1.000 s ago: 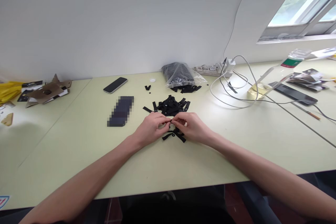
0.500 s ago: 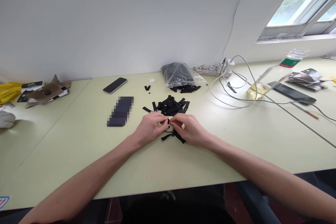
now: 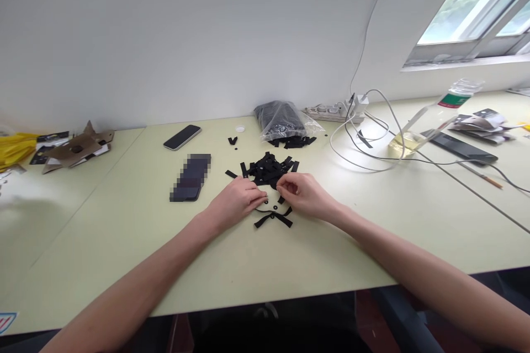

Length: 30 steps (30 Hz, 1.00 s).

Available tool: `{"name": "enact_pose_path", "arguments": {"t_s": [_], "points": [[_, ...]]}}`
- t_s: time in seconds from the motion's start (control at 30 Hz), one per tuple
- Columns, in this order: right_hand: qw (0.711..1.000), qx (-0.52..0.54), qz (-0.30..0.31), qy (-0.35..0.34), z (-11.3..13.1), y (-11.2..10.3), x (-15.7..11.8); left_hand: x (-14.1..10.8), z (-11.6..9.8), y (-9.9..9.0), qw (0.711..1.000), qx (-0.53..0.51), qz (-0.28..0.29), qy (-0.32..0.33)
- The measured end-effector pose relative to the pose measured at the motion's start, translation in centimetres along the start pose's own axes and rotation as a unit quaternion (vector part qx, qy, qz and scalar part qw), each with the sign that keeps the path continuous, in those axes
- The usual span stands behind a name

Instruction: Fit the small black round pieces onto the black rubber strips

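Observation:
A heap of narrow black fabric strips (image 3: 267,170) lies on the pale green table (image 3: 124,242), just beyond my hands. My left hand (image 3: 238,202) rests at the heap's near left, its fingers together. My right hand (image 3: 300,196) is curled just to the right, its fingertips by the heap's near edge. Whether either hand pinches a thin strip I cannot tell. Below the hands lie a few loose strips (image 3: 273,219), and a small black ring (image 3: 275,207) sits just above them.
A clear bag of black strips (image 3: 279,121) stands beyond the heap. Nearby are a phone (image 3: 182,137), a blurred dark rectangle (image 3: 190,178), a power strip (image 3: 331,113) with white cables (image 3: 364,149), a plastic bottle (image 3: 430,124), and cardboard pieces (image 3: 74,150) at left.
My hands, fingertips together before, have moved apart. The right hand has drawn back to the right, uncovering the loose strips and the small ring below.

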State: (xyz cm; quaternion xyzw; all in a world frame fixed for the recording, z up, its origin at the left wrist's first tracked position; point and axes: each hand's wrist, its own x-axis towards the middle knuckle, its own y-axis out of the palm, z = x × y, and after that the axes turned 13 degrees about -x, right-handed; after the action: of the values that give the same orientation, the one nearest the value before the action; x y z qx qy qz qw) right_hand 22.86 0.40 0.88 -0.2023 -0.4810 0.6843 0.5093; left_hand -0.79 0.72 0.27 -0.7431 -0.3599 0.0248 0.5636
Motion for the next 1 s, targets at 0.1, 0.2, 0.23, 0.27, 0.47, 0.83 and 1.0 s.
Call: {"name": "enact_pose_path", "arguments": {"t_s": [0.1, 0.2, 0.23, 0.27, 0.47, 0.83, 1.0], "points": [[1.0, 0.003, 0.008, -0.029, 0.24, 0.24, -0.21, 0.06, -0.1, 0.01, 1.0, -0.021, -0.009, -0.005], [0.997, 0.009, 0.018, -0.081, 0.28, 0.39, -0.44, 0.04, -0.18, -0.02, 0.997, -0.051, -0.046, -0.039], [0.995, 0.012, 0.021, -0.101, 0.25, 0.44, -0.5, 0.03, -0.22, -0.01, 0.996, -0.055, -0.057, -0.049], [0.993, 0.015, 0.023, -0.118, 0.22, 0.5, -0.56, 0.02, -0.25, 0.02, 0.995, -0.053, -0.063, -0.053], [0.994, 0.02, 0.014, -0.106, 0.24, 0.62, -0.6, -0.02, -0.34, 0.52, 0.996, -0.065, -0.039, -0.04], [0.994, 0.001, 0.042, -0.101, 0.39, 0.55, -0.63, 0.17, -0.18, 0.66, 0.992, -0.068, -0.041, -0.102], [0.995, -0.011, -0.011, -0.095, 0.26, 0.69, -0.33, 0.22, -0.07, 0.73, 0.992, -0.072, -0.028, -0.095]]}}
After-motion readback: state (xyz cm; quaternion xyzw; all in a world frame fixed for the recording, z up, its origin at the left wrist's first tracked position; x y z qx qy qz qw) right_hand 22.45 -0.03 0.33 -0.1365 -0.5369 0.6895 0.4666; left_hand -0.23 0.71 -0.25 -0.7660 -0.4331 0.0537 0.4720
